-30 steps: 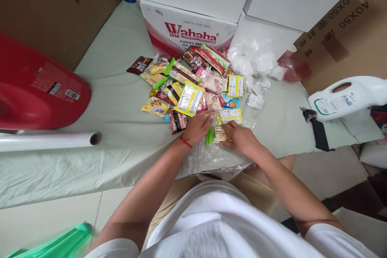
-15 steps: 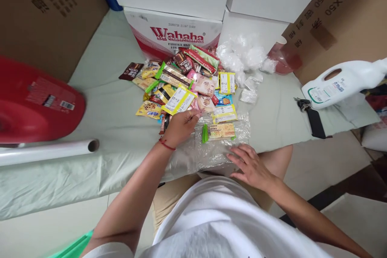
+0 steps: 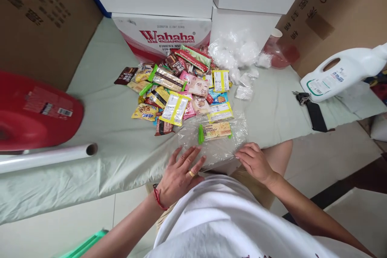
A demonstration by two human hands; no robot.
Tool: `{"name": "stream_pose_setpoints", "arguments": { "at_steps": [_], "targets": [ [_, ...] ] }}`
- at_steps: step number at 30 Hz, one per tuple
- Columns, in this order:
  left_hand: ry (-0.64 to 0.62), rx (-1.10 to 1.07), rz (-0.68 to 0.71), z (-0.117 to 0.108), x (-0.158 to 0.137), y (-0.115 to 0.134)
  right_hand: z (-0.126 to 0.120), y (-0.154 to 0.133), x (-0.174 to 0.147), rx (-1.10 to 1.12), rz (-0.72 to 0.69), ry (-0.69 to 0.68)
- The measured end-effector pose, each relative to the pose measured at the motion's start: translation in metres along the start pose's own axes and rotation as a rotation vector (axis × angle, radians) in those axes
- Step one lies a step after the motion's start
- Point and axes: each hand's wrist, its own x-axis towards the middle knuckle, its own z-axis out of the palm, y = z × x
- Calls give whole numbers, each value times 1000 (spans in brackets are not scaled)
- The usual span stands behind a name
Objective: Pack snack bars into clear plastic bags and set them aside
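A pack of soda biscuits (image 3: 216, 130) with green ends lies on a sheet of clear plastic film (image 3: 193, 132) at the table's near edge. My left hand (image 3: 180, 173), wearing a ring and a red bracelet, rests with fingers spread on the film's near left part. On the near right side, my right hand (image 3: 255, 162) has its fingers drawn together at the film's edge, pinching it. Just beyond the film is a heap of wrapped snacks, including a yellow-edged packet (image 3: 175, 109), a pink packet (image 3: 196, 84) and a brown cocoa packet (image 3: 125, 75).
Behind the heap stands a Wahaha carton (image 3: 169, 34), with crumpled clear wrap (image 3: 234, 52) to its right. A red jug (image 3: 39, 109) and a film roll (image 3: 48, 156) lie at left. A white bottle (image 3: 338, 72), keys (image 3: 302, 97) and a black case (image 3: 316, 116) are at right.
My left hand has come back from the snack heap to the film's near edge and spread its fingers. My right hand's fingers have closed on the film. The camera view has shifted slightly.
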Motion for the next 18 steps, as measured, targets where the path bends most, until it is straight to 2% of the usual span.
{"name": "stream_pose_setpoints", "arguments": {
  "at_steps": [3,6,8,11,13,16,18],
  "targets": [
    [15,-33,-29,5,-14,0,-6,-3,-3,17,-3,-16],
    [86,-206,-52,-4,-15,-1,-15,-5,-4,71,-51,-101],
    [116,-331,-130,-12,-10,-3,-25,-4,0,144,-81,-150],
    [123,-427,-312,-22,3,-10,-44,2,20,248,-91,-158],
    [123,-413,-485,-24,17,-19,-55,9,38,278,-72,-141],
    [76,-373,-745,-21,40,-36,-61,24,70,303,40,-116],
    [7,-355,-863,-16,55,-47,-57,35,88,317,135,-125]
  ]
}}
